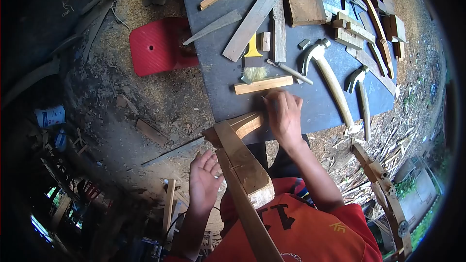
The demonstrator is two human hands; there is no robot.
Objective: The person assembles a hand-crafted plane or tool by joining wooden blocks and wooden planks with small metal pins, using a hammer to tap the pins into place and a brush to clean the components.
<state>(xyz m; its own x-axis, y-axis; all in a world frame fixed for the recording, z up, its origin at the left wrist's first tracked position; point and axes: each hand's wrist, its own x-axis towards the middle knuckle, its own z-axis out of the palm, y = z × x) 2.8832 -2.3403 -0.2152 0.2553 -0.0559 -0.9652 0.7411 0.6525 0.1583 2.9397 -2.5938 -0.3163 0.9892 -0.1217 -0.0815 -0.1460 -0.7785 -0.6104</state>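
Note:
A wooden assembly of joined, angled pieces leans from the table's near edge toward my chest. My left hand is beside it on the left, palm up with the fingers apart, holding nothing I can see. Over the near edge of the table, my right hand has its fingers curled and pinched together; whatever may be between them is too small to make out. It is close to the curved end of the assembly. Just beyond it lies a short wooden strip, with a yellow-handled paintbrush behind.
On the dark tabletop lie a large hammer, a smaller claw hammer and a thin chisel-like tool. Boards and wood blocks crowd the far side. A red plastic stool stands left. Wood scraps litter the ground.

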